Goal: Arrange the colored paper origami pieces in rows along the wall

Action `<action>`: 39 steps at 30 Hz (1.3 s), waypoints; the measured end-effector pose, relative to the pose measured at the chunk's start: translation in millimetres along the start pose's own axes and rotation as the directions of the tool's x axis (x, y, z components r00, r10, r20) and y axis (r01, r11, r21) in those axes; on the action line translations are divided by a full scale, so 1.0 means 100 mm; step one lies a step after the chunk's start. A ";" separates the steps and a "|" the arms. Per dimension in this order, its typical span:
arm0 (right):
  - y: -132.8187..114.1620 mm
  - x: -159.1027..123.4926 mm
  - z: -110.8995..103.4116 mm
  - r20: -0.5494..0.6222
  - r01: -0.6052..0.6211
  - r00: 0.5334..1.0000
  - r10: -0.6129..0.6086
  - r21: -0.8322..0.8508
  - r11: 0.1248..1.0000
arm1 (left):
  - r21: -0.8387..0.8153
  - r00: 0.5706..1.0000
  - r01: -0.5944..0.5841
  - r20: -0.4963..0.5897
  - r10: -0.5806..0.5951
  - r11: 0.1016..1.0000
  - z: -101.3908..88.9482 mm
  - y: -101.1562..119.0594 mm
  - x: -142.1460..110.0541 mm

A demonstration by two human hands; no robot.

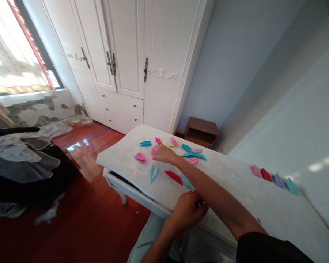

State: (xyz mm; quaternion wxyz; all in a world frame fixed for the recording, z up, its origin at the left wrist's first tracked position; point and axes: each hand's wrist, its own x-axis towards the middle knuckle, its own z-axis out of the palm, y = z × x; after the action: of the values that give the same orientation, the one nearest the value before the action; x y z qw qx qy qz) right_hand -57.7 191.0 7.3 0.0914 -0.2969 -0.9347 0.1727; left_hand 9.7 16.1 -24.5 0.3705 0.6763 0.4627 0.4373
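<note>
My right hand reaches far across the white table and rests on a pink folded paper piece; its fingers are curled over it. Around it lie several folded paper pieces: a pink one, a blue one, a light teal one, a red one and others in pink, teal and purple. My left hand sits at the table's near edge, fingers pinched together; what they hold is hidden.
A row of folded pieces, pink, red, purple and teal, lies by the wall at right. A white wardrobe stands behind, a brown wooden box beside it, and dark furniture with cloth at left.
</note>
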 end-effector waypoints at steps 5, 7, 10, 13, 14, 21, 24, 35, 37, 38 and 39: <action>0.00 -0.03 -0.01 0.041 -0.106 0.993 0.109 -0.078 0.991 | 0.019 1.000 0.003 0.022 -0.004 1.000 0.00 0.00 0.01; 0.01 -0.08 -0.02 0.030 -0.118 0.992 0.121 -0.069 0.991 | 0.019 1.000 -0.006 0.025 0.006 1.000 0.00 0.00 0.01; 0.05 -0.14 -0.03 -0.004 -0.114 0.994 0.114 -0.035 0.993 | -0.007 0.999 -0.030 0.035 0.030 1.000 0.00 0.01 0.00; 0.10 -0.20 -0.04 -0.035 -0.086 0.996 0.086 0.004 0.996 | -0.026 0.998 -0.039 0.042 0.040 0.999 -0.01 0.01 -0.01; 0.11 -0.23 -0.04 -0.045 -0.073 0.996 0.073 0.016 0.997 | -0.029 0.999 -0.036 0.039 0.037 0.999 -0.01 0.01 -0.01; 0.21 -0.55 -0.04 -0.228 0.034 0.973 0.030 0.272 0.962 | 0.004 1.000 -0.007 -0.021 0.007 1.000 0.02 -0.01 -0.03; 0.31 -0.70 -0.06 -0.310 0.087 0.949 0.051 0.414 0.906 | -0.009 1.000 0.005 -0.029 -0.005 1.000 0.01 -0.02 -0.04; 0.96 -1.44 -0.52 -0.265 -0.049 0.859 0.439 0.809 0.585 | 0.015 0.997 0.047 -0.056 -0.046 0.999 0.00 -0.07 0.04; 1.11 -1.60 -0.59 -0.274 -0.067 0.828 0.490 0.819 0.570 | 0.022 0.997 0.054 -0.063 -0.052 0.998 0.00 -0.08 0.06; 1.19 -1.69 -0.61 -0.274 -0.076 0.815 0.511 0.823 0.562 | 0.026 0.996 0.055 -0.068 -0.053 0.998 0.00 -0.08 0.07; 1.26 -1.78 -0.63 -0.274 -0.085 0.802 0.530 0.826 0.557 | 0.030 0.996 0.056 -0.073 -0.053 0.998 0.00 -0.08 0.08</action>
State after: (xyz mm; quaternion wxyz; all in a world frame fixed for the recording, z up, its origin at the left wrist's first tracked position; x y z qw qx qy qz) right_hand 168.8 200.1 5.4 0.4141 -0.4255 -0.6365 0.4923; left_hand 8.8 26.3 -29.6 0.3542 0.6530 0.5012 0.4438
